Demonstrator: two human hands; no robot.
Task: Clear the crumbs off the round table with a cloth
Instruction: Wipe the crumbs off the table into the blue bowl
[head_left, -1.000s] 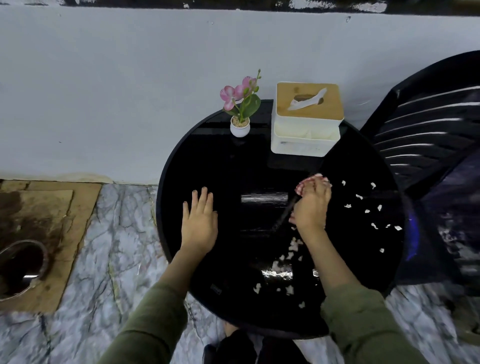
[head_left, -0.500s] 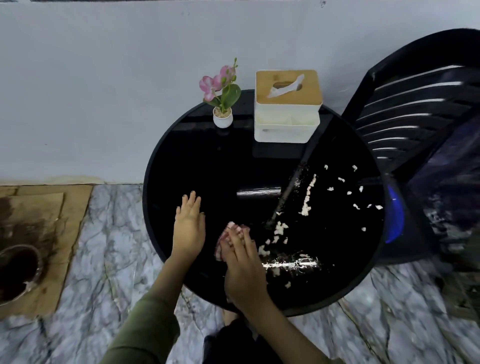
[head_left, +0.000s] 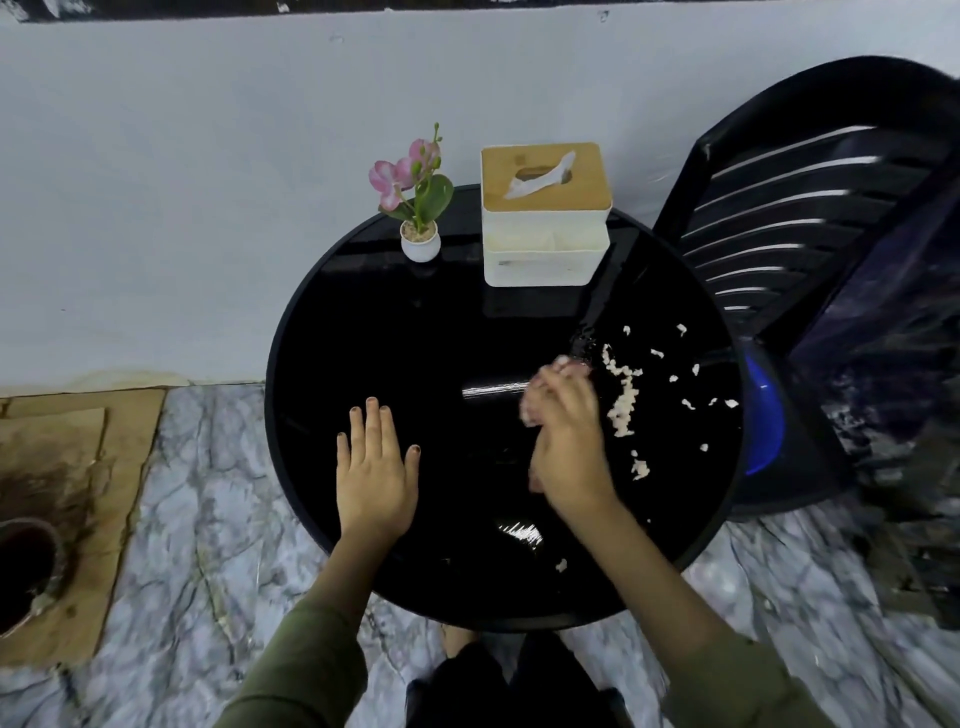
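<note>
- Two bare hands are over a round, glossy black worktop (head_left: 363, 332), each arm in an olive-green sleeve.
- The left hand (head_left: 375, 475) lies flat, palm down, on the worktop near its near-left edge, fingers spread and holding nothing; the nails are dark.
- The right hand (head_left: 569, 441) sits a little right of the worktop's middle, curled closed around a pinkish cloth (head_left: 563, 366) and pressing it to the surface; the cloth shows only past the fingertips and is blurred.
- Pale crumbs (head_left: 623, 402) lie just to the right of the cloth in a thick, ragged line running toward the near edge.
- More loose bits are scattered across the right part of the worktop toward its right edge, and one lone bit lies close to the near edge.
- A white tissue box (head_left: 543, 228) with a wooden lid and a tissue poking out stands at the far edge.
- A small white pot with a pink flower (head_left: 420, 208) stands just left of the box, apart from it, also at the far edge.
- A dark slatted chair (head_left: 810, 218) stands beside the worktop's right edge.
- Below is a grey marbled floor (head_left: 197, 545).
</note>
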